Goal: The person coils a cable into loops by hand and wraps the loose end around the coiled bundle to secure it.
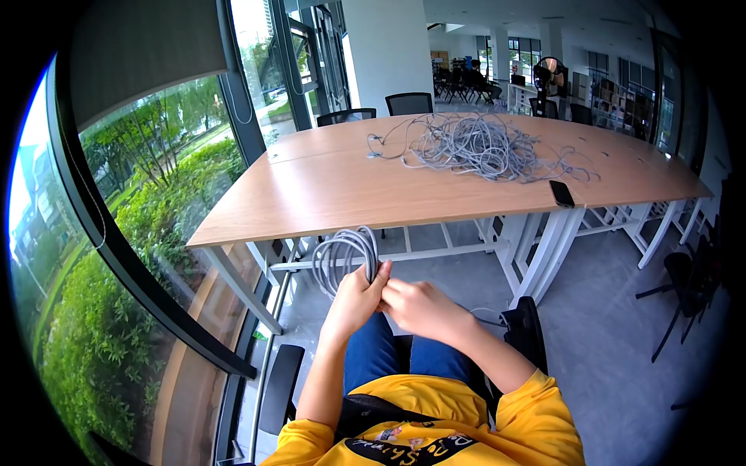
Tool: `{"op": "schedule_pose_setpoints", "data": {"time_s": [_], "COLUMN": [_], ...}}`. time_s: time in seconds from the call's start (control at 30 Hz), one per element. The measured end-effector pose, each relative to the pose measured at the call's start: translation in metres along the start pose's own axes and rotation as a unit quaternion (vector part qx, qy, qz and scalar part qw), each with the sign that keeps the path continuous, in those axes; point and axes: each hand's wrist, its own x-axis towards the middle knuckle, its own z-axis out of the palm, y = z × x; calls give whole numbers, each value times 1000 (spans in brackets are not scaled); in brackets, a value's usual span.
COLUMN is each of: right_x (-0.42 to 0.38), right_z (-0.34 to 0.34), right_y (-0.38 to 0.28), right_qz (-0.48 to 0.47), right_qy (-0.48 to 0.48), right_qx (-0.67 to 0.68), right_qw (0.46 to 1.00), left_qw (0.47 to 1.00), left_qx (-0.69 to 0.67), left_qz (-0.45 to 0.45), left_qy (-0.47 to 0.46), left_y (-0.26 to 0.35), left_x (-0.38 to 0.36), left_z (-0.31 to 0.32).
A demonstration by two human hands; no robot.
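A coiled bundle of grey cable (342, 252) rises in several loops from my left hand (360, 297), whose fingers are wrapped round its lower end. My right hand (416, 307) is closed and touches the left one at the bundle's base. What its fingers pinch is hidden, though a thin grey cable shows behind the right forearm near the chair's armrest. A large tangled heap of grey cable (482, 147) lies on the wooden table (311, 194) in front of me.
A black phone (561, 194) lies at the table's front edge, right of the heap. Black chairs (409, 103) stand behind the table, and another (688, 276) is on the right. My chair's armrests (281, 380) flank me. Windows run along the left.
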Motion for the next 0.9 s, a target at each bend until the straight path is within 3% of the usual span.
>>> {"op": "schedule_pose_setpoints", "data": {"time_s": [0.07, 0.1, 0.17, 0.2, 0.3, 0.33, 0.4, 0.43, 0.5, 0.57, 0.63, 0.73, 0.83, 0.9], "right_x": [3, 5, 2, -4, -10, -5, 10, 15, 24, 28, 29, 31, 31, 30], "right_z": [-10, -17, -28, -23, -20, -22, -27, -30, -36, -41, -42, -37, -39, -43], "right_y": [2, 3, 8, 19, 38, 37, 27, 22, 15, 7, 2, 4, 6, 7], "right_qz": [67, 66, 211, 236, 206, 206, 161, 162, 94, 135, 83, 92, 119, 95], "right_qy": [8, 7, -120, -119, -59, -59, 17, 19, 43, 23, 11, 40, 41, 16], "right_qx": [122, 122, 220, 327, 443, 443, 315, 316, 122, 120, 94, 114, 181, 156], "right_qw": [990, 990, 945, 907, 870, 870, 935, 935, 987, 983, 992, 988, 975, 983], "left_qw": [1000, 999, 999, 997, 990, 989, 987, 975, 960, 933, 927, 833, 807, 827], "left_qx": [11, 24, -34, -67, -128, -137, -143, -197, -249, -304, -315, -473, -483, -450], "left_qz": [12, 26, -14, -26, -54, -51, -53, -68, -83, -66, -63, -67, -34, -9], "left_qy": [1, 5, 34, 41, 28, -9, -49, -73, -97, -182, -191, -278, -337, -337], "left_y": [-3, -6, -11, -8, -5, -5, -7, -10, -16, -23, -26, -42, -45, -43], "left_x": [0, 2, 6, 6, 5, 5, 4, 3, 4, 4, 1, 7, 5, 3], "left_z": [-1, -3, -9, -17, -36, -39, -37, -33, -32, -37, -34, -35, -34, -32]}}
